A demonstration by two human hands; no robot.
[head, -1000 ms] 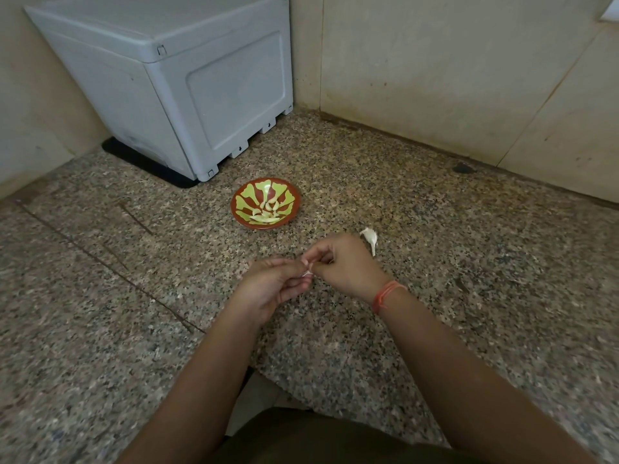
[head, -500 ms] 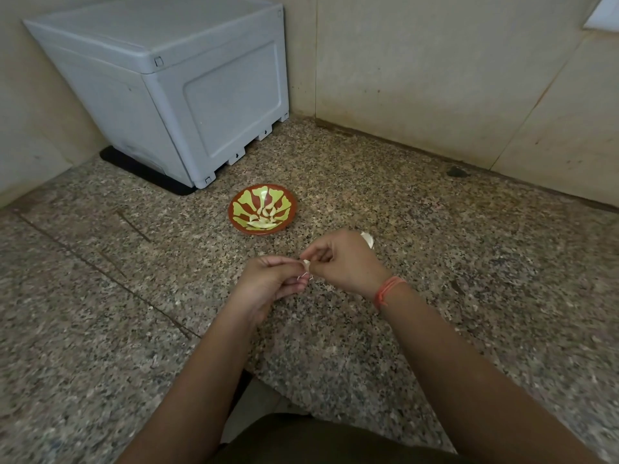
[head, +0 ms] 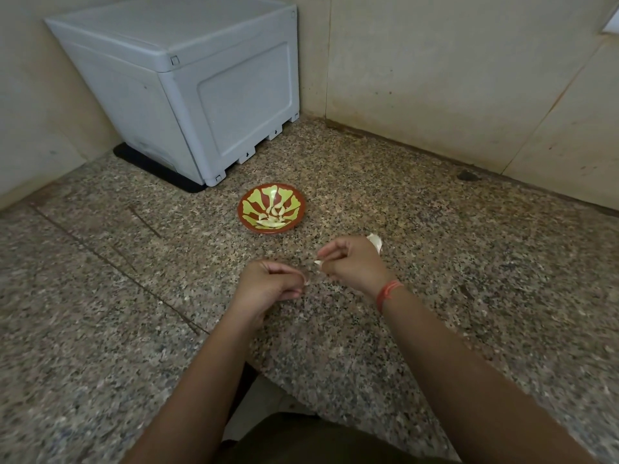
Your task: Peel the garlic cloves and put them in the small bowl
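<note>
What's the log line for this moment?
step: peeling | right hand: pinches clove | left hand: curled, contents unclear | bowl: holds peeled cloves

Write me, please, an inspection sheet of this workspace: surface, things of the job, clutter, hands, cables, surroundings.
Surface: speckled stone slab, a dark joint line on its left.
Job's things: small bowl holds peeled cloves; garlic clove in the right hand; white garlic piece on the slab behind that hand.
Clutter: dark spot near the wall.
Hands: right hand pinches the clove; left hand apart from it, fingers curled; whether it holds peel cannot be told.
Cables: nothing seen.
Surroundings: grey plastic box on a black mat in the corner; beige walls.
</note>
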